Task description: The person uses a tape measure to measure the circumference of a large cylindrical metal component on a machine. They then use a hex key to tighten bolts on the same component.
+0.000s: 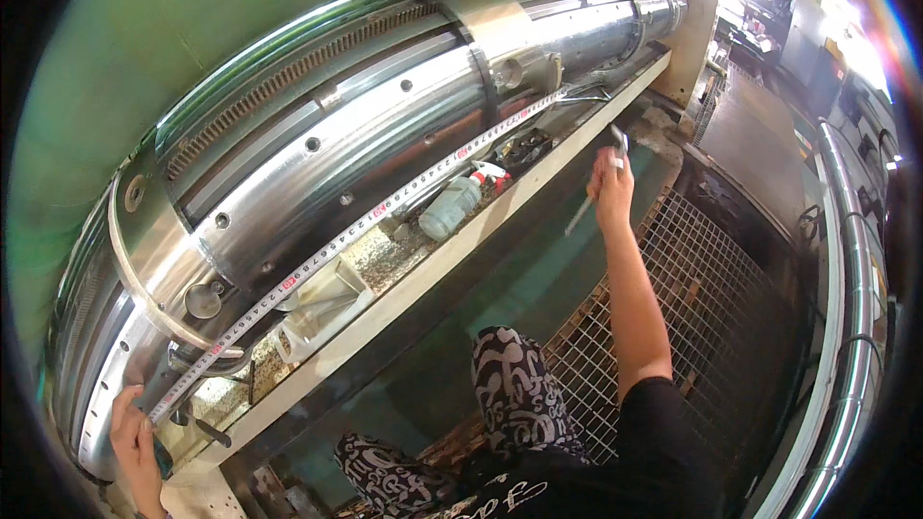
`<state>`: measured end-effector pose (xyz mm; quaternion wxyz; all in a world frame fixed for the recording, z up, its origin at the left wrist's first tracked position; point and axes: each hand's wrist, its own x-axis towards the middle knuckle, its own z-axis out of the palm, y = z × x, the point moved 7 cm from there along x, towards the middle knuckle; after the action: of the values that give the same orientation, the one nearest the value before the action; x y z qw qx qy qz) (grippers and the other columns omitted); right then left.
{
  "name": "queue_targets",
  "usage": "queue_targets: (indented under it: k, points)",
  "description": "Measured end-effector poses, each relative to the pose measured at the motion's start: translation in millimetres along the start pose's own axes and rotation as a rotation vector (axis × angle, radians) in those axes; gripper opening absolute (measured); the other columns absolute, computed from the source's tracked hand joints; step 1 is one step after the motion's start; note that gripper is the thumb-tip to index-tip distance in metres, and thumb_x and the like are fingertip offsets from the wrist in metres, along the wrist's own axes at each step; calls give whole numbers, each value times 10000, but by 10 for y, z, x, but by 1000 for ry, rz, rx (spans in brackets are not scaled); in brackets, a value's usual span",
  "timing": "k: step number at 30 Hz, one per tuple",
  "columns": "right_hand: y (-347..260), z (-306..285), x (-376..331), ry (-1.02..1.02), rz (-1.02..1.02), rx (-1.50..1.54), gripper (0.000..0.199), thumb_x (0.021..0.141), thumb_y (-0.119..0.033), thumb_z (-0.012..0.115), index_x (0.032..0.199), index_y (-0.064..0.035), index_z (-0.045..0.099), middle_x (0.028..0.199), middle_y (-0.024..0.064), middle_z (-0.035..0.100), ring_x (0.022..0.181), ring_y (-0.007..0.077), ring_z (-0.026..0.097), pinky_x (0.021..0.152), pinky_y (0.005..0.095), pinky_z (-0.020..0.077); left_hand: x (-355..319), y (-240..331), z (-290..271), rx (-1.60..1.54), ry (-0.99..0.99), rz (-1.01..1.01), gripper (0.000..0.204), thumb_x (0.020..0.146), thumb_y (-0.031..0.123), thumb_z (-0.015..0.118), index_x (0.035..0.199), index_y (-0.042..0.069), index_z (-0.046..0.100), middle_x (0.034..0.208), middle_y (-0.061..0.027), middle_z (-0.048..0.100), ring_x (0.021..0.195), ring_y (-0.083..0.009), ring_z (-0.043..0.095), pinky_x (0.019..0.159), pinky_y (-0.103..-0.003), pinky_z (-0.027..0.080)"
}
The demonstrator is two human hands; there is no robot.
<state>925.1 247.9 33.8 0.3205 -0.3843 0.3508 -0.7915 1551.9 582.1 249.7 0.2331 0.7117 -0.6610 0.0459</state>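
Observation:
A long white tape measure blade (332, 248) with red marks stretches along a large polished metal cylinder (370, 106). Its near end lies at the lower left, where my left hand (135, 437) is closed around it; a dark teal piece, perhaps its case, shows beside the palm. The far end reaches a thin metal rod near the cylinder's far part. My right hand (611, 178), raised over the floor grating, grips a slim metal hand tool (578, 215). A bright metal end sticks out above the fist and a thin shaft below; its exact kind is unclear.
Below the cylinder runs a pale ledge (500, 215) with a trough carrying a spray bottle (452, 208) with a red-and-white head and a white plastic tray (332, 303). Metal grating (692, 288) covers the floor at right. Shiny pipes (856, 365) run along the right edge.

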Motion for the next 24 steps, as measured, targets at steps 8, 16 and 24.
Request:
queue_targets:
  k: [8, 16, 24]
  points:
    - [-474, 780, 680, -170, 70, 73, 120, 873, -188, 615, 915, -81, 584, 614, -44, 428, 455, 41, 353, 375, 196, 244, -11, 62, 19, -26, 32, 19, 233, 858, 136, 458, 718, -46, 420, 1124, -146, 530, 746, -167, 435, 640, -269, 335]
    - [-585, 955, 641, -141, 21, 187, 180, 881, -230, 605, 887, -55, 562, 597, -8, 468, 482, 62, 401, 360, 206, 262, -79, -125, -37, -35, 36, -21, 233, 859, 138, 462, 720, -45, 423, 1140, -130, 529, 731, -164, 424, 639, -274, 331]
    - [-532, 1009, 632, -175, -10, 65, 132, 853, -164, 625, 891, -47, 578, 626, -17, 459, 503, 64, 399, 380, 211, 282, -104, -143, -2, 1, 59, 7, 203, 838, 118, 467, 725, -42, 411, 1165, -135, 508, 731, -167, 409, 668, -274, 336]
